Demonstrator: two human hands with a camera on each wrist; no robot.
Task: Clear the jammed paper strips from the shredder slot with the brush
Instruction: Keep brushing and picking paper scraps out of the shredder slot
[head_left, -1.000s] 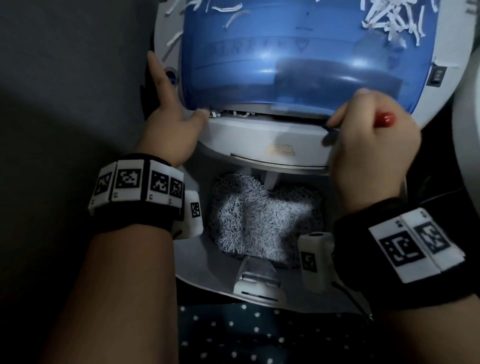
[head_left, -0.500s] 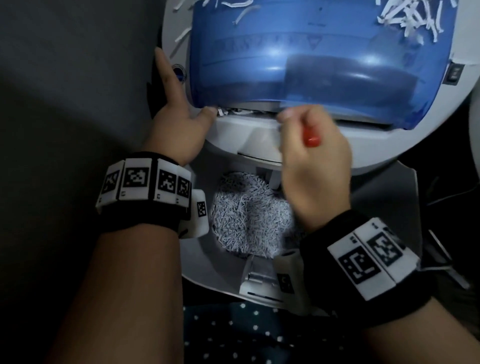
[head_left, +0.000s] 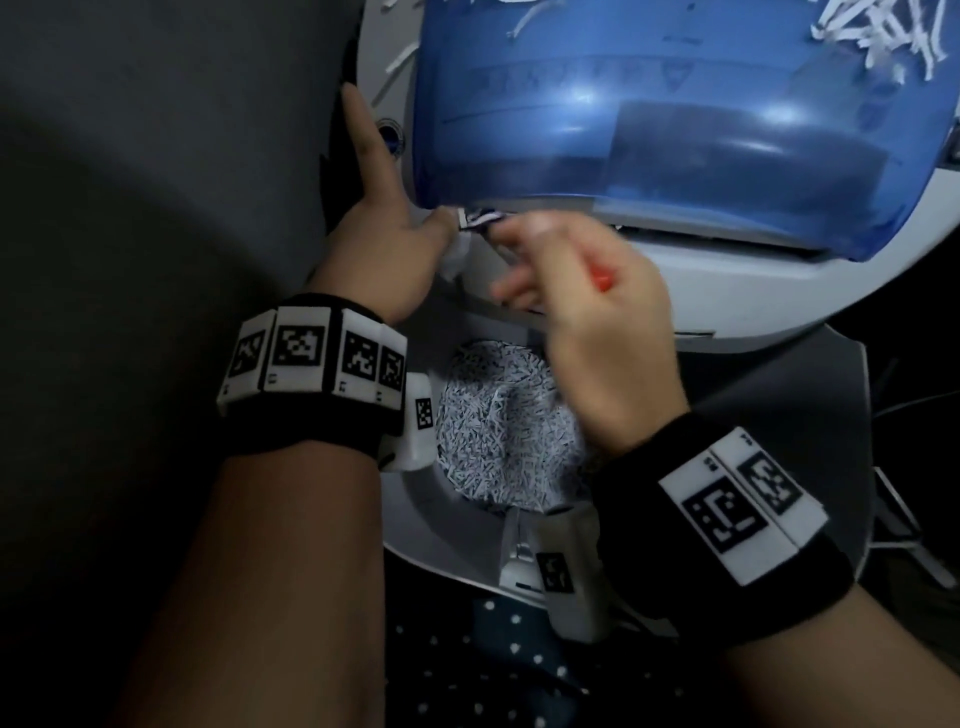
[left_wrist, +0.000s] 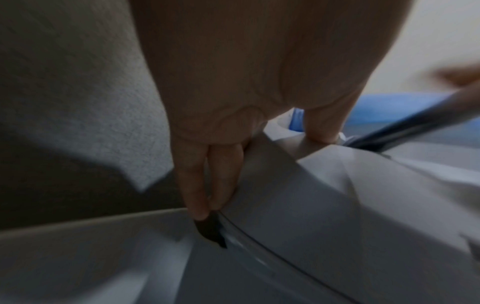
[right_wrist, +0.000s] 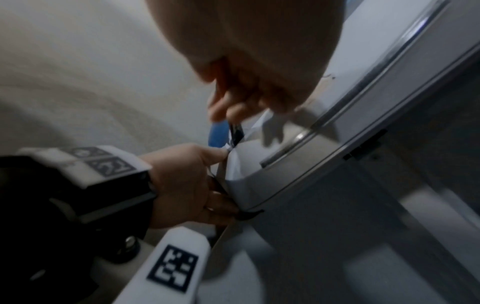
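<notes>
The shredder head (head_left: 727, 280), white under a blue see-through cover (head_left: 623, 104), lies tilted over its bin. Jammed paper strips (head_left: 475, 218) poke out at the left end of the slot. My left hand (head_left: 389, 234) braces the head's left side with straight fingers (left_wrist: 197, 185), its thumb pressed at the slot end. My right hand (head_left: 597, 332) grips the red-handled brush (head_left: 602, 280), blurred with motion. The dark brush tip (right_wrist: 235, 131) meets the strips right beside the left thumb (right_wrist: 207, 154).
Below the head, the open bin (head_left: 415, 519) holds a heap of shredded paper (head_left: 498, 426). Several loose strips (head_left: 872, 31) lie on the cover's top right. A grey surface fills the left. Dotted dark fabric (head_left: 519, 665) is at the bottom.
My right hand has swept the brush leftward along the slot, from its right end to the left thumb. More strips now stick out there. The left hand has stayed put.
</notes>
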